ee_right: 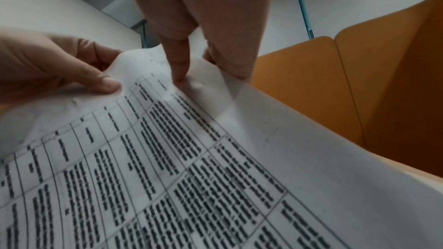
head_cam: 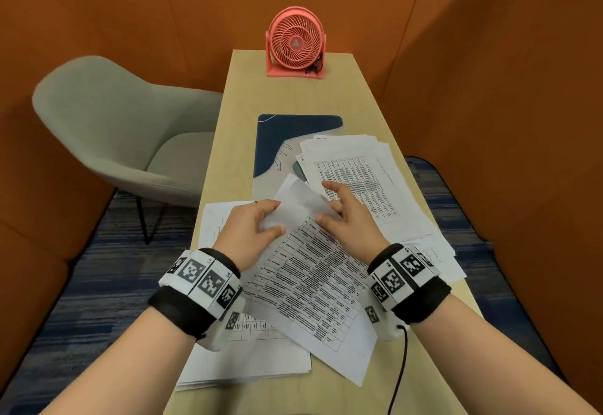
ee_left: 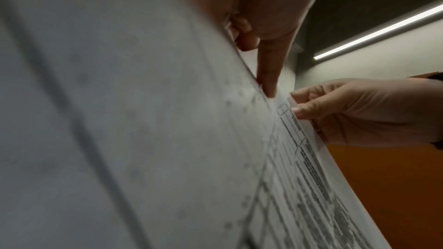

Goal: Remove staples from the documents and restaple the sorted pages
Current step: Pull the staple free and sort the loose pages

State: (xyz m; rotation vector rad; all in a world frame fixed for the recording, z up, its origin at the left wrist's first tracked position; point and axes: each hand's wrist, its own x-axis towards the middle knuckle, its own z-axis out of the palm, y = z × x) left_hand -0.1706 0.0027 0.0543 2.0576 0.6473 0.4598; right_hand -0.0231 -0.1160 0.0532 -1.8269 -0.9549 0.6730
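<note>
Closest in, black wrist bands with checkered white markers [head_cam: 205, 279], then both hands up on the white printed table document [head_cam: 313, 280], lifted above the light wooden tabletop [head_cam: 329, 101]. Left hand [head_cam: 249, 230] grip pinching the folded-back top corner, thumb on top. Right hand [head_cam: 350, 218] grip pinching the same corner, forefinger stretched out. More white paper stacks [head_cam: 355, 166] beyond; coral desk fan [head_cam: 296, 43] at the far end.
</note>
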